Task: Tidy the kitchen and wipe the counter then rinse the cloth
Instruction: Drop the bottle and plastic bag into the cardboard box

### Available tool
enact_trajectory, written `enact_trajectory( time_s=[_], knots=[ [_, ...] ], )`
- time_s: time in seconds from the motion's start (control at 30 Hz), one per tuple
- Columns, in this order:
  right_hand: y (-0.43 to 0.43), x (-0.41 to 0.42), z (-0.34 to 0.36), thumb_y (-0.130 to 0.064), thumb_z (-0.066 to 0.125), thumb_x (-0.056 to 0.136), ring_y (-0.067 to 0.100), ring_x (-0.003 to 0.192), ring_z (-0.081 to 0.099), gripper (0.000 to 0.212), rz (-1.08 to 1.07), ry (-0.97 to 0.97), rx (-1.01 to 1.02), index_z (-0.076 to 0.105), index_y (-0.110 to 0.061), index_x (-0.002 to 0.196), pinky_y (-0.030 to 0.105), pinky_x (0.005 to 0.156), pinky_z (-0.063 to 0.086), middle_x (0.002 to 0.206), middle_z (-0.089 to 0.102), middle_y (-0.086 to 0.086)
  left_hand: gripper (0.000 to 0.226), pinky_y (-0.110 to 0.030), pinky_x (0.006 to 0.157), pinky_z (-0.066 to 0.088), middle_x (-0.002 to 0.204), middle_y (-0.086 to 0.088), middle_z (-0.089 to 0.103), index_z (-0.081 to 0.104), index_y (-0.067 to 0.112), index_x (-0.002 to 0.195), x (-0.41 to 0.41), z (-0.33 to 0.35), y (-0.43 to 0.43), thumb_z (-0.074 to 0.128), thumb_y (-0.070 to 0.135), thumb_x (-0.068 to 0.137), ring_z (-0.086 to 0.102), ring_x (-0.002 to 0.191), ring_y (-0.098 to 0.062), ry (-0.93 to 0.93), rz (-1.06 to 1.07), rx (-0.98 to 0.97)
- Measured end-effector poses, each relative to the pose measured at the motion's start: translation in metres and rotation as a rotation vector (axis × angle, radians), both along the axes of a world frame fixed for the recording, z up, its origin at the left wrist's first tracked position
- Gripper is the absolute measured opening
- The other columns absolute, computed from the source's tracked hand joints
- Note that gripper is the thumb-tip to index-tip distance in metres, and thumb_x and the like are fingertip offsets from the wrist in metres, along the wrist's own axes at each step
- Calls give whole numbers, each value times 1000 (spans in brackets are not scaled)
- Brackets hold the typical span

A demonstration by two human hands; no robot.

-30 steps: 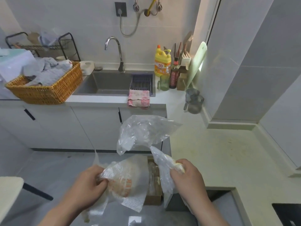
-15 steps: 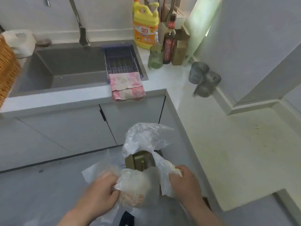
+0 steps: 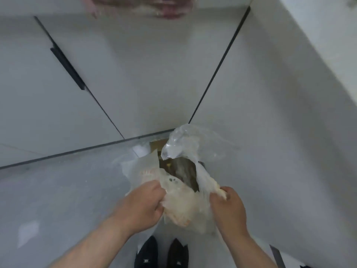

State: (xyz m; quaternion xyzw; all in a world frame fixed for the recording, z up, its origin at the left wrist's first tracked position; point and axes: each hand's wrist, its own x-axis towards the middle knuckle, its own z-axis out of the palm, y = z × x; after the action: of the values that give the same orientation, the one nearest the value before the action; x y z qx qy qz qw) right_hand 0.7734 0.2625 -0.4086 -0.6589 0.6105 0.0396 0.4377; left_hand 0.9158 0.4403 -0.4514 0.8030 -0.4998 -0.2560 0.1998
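The view has tipped far lower than half a second ago: the sink, tap and bottles have gone out of the top, and only the blurred lower fringe of the pink cloth, hanging over the counter's front edge, shows above the cabinet doors. Two black shoes have come into view at the bottom, on the grey floor. The hands have drawn closer together and the bags are more crumpled between them. The left hand grips the white printed bag with curled fingers, its bulk bunched just right of the knuckles. The right hand pinches one end of the clear plastic bag, which rises from the fist and billows above both hands. Both bags hang directly over the open cardboard box, which stands on the floor at the foot of the cabinets, in the corner where the two runs meet. The cloth lies well apart from either hand.
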Motion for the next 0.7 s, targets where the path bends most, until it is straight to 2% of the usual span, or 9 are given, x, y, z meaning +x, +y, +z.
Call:
enact_trajectory(
  time_s=[0.07, 0.17, 0.23, 0.3, 0.4, 0.47, 0.53, 0.6, 0.7],
  knots=[
    [-5, 2, -48, -22, 59, 85, 20, 68, 60, 6, -1, 8, 11, 60, -21, 79, 31, 55, 42, 73, 64, 1, 13, -4, 53, 23, 73, 19, 29, 40, 32, 64, 4, -46, -13, 51, 28, 67, 38, 64, 2, -22, -22, 16],
    [-13, 3, -119, -21, 62, 85, 19, 67, 60, 7, 3, 14, -16, 59, -22, 78, 31, 55, 42, 71, 63, 0, 5, -7, 57, 26, 69, 11, 47, 56, 24, 62, 9, -118, -32, 59, 19, 62, 52, 61, -6, -25, -71, -8],
    [-19, 5, -158, -19, 61, 86, 17, 68, 59, 9, 18, 15, -29, 59, -21, 78, 31, 56, 41, 71, 62, 0, 12, -12, 59, 31, 73, 5, 52, 60, 19, 66, 10, -156, -42, 50, 19, 72, 55, 65, -12, 9, -96, 11],
    [-24, 8, -194, -18, 60, 87, 18, 66, 57, 10, 28, 11, -32, 58, -18, 77, 31, 56, 42, 70, 60, 1, 16, -20, 66, 35, 86, -1, 55, 64, 14, 82, 11, -194, -54, 48, 15, 83, 55, 79, -18, 11, -94, 18],
    [-29, 13, -244, -22, 61, 85, 23, 71, 62, 5, 7, 19, -32, 59, -20, 81, 40, 66, 54, 75, 65, 2, 15, -28, 78, 44, 97, -2, 54, 65, 13, 96, 12, -238, -68, 53, 9, 88, 52, 88, -19, -15, -131, 78],
    [-31, 14, -271, -26, 63, 83, 24, 74, 65, 5, -20, 21, -20, 59, -23, 82, 44, 71, 57, 79, 67, 0, 15, -33, 78, 47, 95, -4, 56, 66, 12, 94, 11, -262, -75, 56, 6, 85, 53, 86, -21, -18, -143, 91],
    [-31, 15, -288, -28, 64, 84, 25, 79, 65, 7, -21, 28, 41, 60, -25, 89, 47, 76, 58, 86, 67, 1, 14, -29, 74, 44, 95, -5, 57, 67, 12, 94, 10, -279, -79, 59, 6, 84, 55, 85, -21, -33, -128, 98],
    [-30, 16, -301, -29, 67, 84, 25, 86, 65, 25, -11, 15, 148, 61, -23, 107, 50, 77, 59, 96, 66, 2, 17, -23, 74, 37, 98, -4, 58, 68, 14, 99, 9, -288, -80, 61, 7, 85, 53, 86, -18, -38, -115, 128],
    [-27, 16, -307, -40, 72, 68, 27, 97, 65, 68, 36, 6, 244, 51, -30, 132, 51, 73, 61, 113, 64, 0, 27, -23, 78, 39, 108, -3, 55, 62, 17, 113, 7, -298, -79, 61, 11, 87, 54, 95, -18, -6, -137, 178]
  ],
)
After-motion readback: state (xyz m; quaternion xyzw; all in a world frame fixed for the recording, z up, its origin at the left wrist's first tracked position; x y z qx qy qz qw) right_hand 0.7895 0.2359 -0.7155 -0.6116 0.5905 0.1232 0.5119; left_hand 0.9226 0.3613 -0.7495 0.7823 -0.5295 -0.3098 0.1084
